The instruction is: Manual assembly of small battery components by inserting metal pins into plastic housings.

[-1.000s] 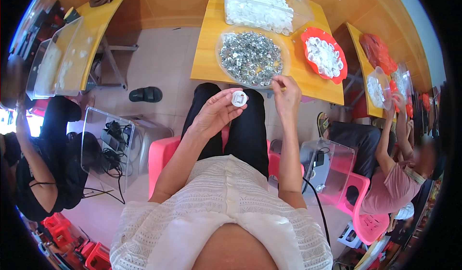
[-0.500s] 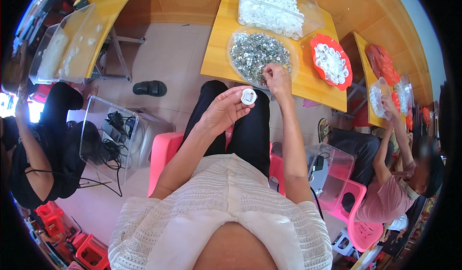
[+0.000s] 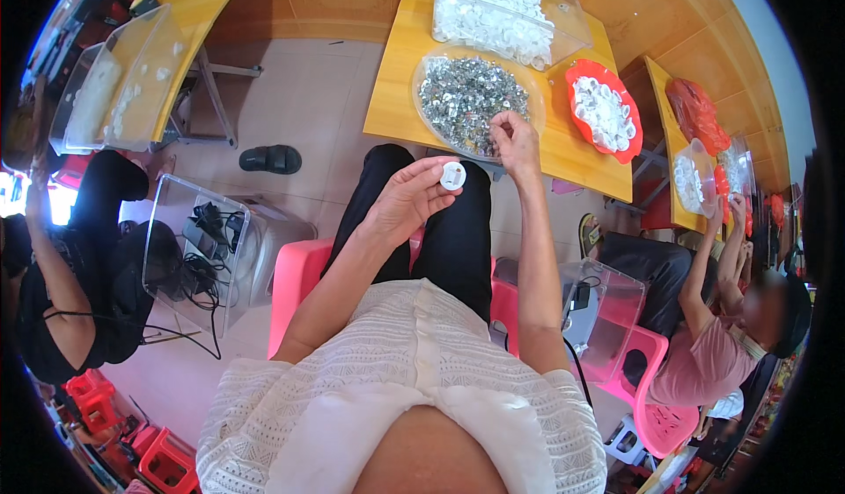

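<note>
One disc (image 3: 453, 175) in the left hand (image 3: 405, 200); right hand (image 3: 518, 146) at the metal parts (image 3: 466, 98)

Disc: one, white and round, held over the lap just short of the near edge of the counter (image 3: 390, 98). Its face is turned up. A small recess shows in it; whether anything is seated there is too small to tell.

Left grip: thumb and fingers closed on the disc's edge, nothing else seen in it.

Right grip: fingertips drawn near together over the near right part of the bowl (image 3: 536, 100). Whether they have hold of a part cannot be told.

Change: one second ago the right hand was at the bowl's near rim; it has since moved in over the metal parts. The left hand has kept the disc throughout. The effect is that disc and metal parts are attended to at once, one hand to each.

Count on this counter: one clear bowl, its metal parts too many to count; one clear box (image 3: 572, 35) behind it, with white pieces (image 3: 497, 19) heaped beyond counting; one red dish (image 3: 627, 154) to the right, its white rings (image 3: 603, 116) overlapping and not countable with certainty.

Further out: two more counters, one at left (image 3: 214, 3), one at right (image 3: 657, 80). At least two co-workers, one in dark clothing (image 3: 106, 292), one in pink (image 3: 704, 366). One red bag (image 3: 691, 107) lies on the right counter.
</note>
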`<state>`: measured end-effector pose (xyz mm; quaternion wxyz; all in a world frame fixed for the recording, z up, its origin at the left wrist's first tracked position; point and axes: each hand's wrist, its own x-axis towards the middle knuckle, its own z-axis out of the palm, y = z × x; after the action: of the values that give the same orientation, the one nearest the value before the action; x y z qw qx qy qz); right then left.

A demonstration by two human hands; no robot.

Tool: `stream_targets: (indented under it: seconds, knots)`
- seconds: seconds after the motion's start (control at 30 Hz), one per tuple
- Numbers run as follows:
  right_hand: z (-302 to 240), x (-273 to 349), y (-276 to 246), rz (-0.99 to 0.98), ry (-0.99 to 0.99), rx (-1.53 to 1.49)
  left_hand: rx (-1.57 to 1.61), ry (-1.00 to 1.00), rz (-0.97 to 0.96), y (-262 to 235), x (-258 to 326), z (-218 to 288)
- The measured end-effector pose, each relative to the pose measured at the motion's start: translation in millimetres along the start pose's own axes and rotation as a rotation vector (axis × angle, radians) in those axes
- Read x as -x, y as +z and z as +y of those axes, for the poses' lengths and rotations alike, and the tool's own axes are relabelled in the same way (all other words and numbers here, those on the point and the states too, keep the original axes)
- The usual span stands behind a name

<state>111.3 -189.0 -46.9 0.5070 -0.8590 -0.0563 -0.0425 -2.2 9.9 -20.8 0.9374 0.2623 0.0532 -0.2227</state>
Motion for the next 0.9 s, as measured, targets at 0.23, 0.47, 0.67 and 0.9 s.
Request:
stream_targets:
  seconds: [0.23,0.47,0.67,0.9]
  knots:
    - [-12,4,0,0.013,0.116,-0.237,-0.053,0.012,0.041,5,-2,-1]
    - [-14,3,-8,-0.016,0.091,-0.291,-0.152,0.041,-0.006,1,-19,7]
    - [-13,2,-10,0.024,0.101,-0.151,-0.12,0.011,-0.037,2,-16,3]
    - [-21,-2,-12,0.041,0.052,-0.014,-0.137,-0.018,-0.011,-2,-13,1]
